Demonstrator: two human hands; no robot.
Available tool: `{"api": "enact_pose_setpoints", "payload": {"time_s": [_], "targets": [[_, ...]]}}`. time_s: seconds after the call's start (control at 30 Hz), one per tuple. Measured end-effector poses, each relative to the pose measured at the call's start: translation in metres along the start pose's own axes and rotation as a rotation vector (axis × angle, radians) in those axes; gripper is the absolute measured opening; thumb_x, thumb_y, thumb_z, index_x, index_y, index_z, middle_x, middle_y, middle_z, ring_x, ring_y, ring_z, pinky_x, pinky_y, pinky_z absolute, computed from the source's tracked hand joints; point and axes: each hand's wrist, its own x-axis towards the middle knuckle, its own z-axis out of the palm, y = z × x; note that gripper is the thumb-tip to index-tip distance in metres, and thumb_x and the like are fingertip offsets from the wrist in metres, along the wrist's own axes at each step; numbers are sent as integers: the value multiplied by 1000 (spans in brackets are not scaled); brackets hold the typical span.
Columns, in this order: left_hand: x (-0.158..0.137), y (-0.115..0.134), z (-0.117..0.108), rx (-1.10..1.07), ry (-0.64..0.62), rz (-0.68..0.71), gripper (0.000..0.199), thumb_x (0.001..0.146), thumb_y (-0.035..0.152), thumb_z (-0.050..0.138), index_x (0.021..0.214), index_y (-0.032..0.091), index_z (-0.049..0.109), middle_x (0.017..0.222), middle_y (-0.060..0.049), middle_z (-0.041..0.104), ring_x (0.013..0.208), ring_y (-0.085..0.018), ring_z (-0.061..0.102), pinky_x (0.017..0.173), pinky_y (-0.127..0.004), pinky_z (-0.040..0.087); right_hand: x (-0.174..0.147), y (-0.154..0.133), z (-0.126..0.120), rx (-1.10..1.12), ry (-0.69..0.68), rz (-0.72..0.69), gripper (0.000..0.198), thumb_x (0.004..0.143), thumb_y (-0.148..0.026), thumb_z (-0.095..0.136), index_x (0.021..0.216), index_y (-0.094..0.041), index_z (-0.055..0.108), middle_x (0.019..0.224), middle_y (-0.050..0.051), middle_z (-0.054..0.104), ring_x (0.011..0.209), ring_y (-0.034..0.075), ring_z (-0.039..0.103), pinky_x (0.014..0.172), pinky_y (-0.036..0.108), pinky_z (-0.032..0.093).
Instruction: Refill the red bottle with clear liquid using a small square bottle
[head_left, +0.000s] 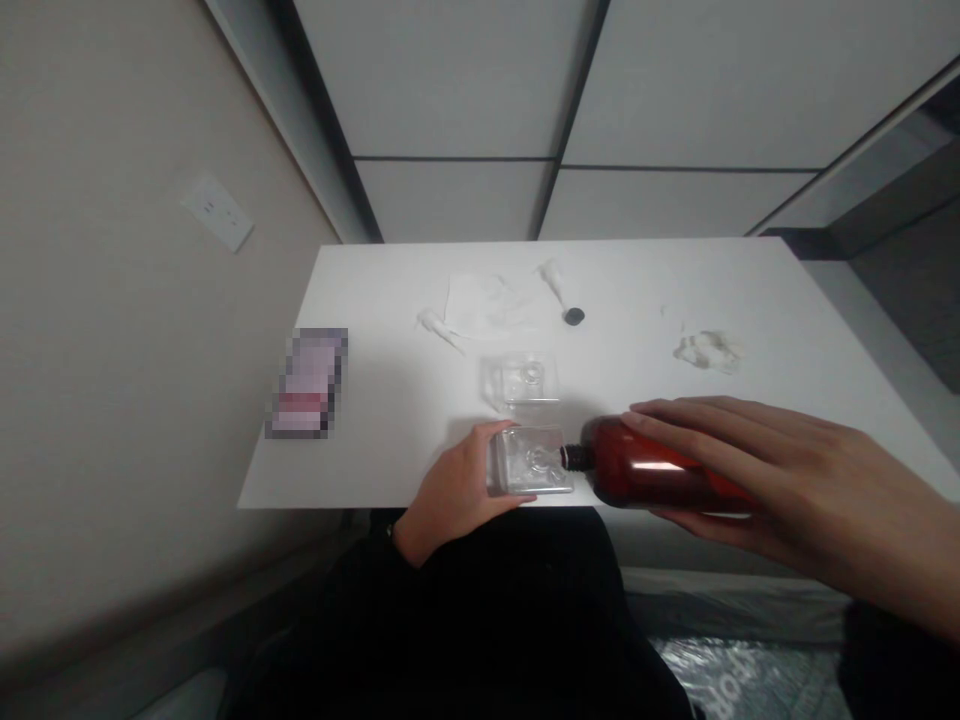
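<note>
My right hand is wrapped round a red bottle, tipped on its side with its uncapped black neck pointing left. The neck's mouth is at the right edge of a clear plastic box near the front of the table. Fingers and thumb of my left hand grip that box from its left side. Whether liquid is running from the bottle I cannot tell. Just behind stands a second clear plastic box, touched by neither hand.
On the white table lie a blurred-out phone-like object, a sheet of white paper, two whitish funnel-like pieces, a round black cap and a crumpled tissue. A wall rises at the left, cabinet panels behind.
</note>
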Motion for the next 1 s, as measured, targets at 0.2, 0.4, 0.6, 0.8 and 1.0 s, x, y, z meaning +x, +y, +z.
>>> {"api": "enact_pose_setpoints", "payload": {"time_s": [0.2,0.4,0.6,0.8,1.0], "targets": [[0,0,0,5,-1,-2,88,77,33,96,149,24,46,145,-16,65,134,-39,66,113,-57,55,-1,1,1,54,11,20,52,109,-47,43,156,-26,55,132,12,76,103,35,80,81,50,71],[0,-1,0,13,2,7,87,77,34,96,147,24,46,145,-15,65,134,-39,66,112,-55,55,1,2,1,5,18,-16,54,109,-45,43,157,-22,53,128,15,77,101,34,80,78,49,71],[0,1,0,3,3,4,86,78,35,95,148,25,47,144,-15,66,133,-39,67,111,-57,55,4,1,-1,-12,20,-35,51,109,-40,42,153,-19,56,126,16,78,98,36,80,75,52,71],[0,0,1,-1,0,-14,87,77,35,95,149,24,47,144,-15,66,132,-40,67,111,-58,56,7,-3,-2,-35,16,-32,46,111,-39,39,146,-17,59,124,16,78,98,34,81,75,49,71],[0,0,0,4,-4,-6,87,77,33,95,149,23,47,144,-15,66,132,-39,67,110,-58,56,5,-3,1,-1,0,-17,48,111,-43,42,150,-20,57,128,15,78,102,33,80,80,47,71]]}}
